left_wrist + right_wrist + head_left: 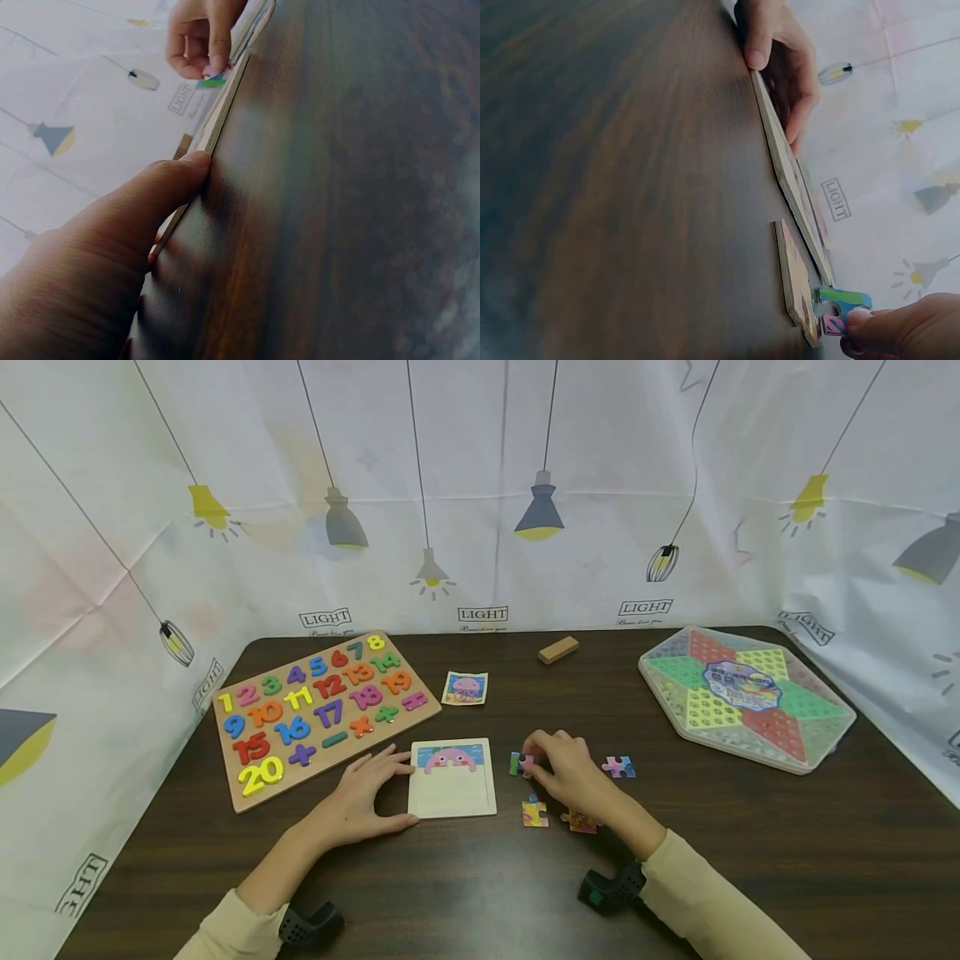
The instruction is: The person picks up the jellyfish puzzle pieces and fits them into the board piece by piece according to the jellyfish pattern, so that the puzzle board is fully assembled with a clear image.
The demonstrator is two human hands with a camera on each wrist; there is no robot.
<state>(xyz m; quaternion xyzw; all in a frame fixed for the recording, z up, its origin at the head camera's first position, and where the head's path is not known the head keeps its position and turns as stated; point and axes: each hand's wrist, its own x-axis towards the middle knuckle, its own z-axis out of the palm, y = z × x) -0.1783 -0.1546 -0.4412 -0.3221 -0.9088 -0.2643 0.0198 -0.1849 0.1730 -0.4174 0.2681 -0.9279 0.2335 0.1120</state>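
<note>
My left hand (367,797) rests at the left side of a square wooden puzzle tray (452,795), its thumb against the near corner and its fingers along the edge. Across the tray's upper part lies a pink picture section on blue. My right hand (573,770) pinches a jigsaw piece (514,764) between thumb and fingertips, just right of the tray. In the right wrist view this piece (847,298) shows green, blue and pink and is raised at a tilt. Near that hand lie a yellow piece (534,814), an orange-pink piece (583,823) and a pink-blue piece (618,767).
A wooden number board (315,747) with colourful numerals lies at the left. Behind the tray are a small picture card (465,688) and a wooden block (558,650). A hexagonal game box (746,693) sits at the right. A printed cloth (465,460) hangs behind the dark table.
</note>
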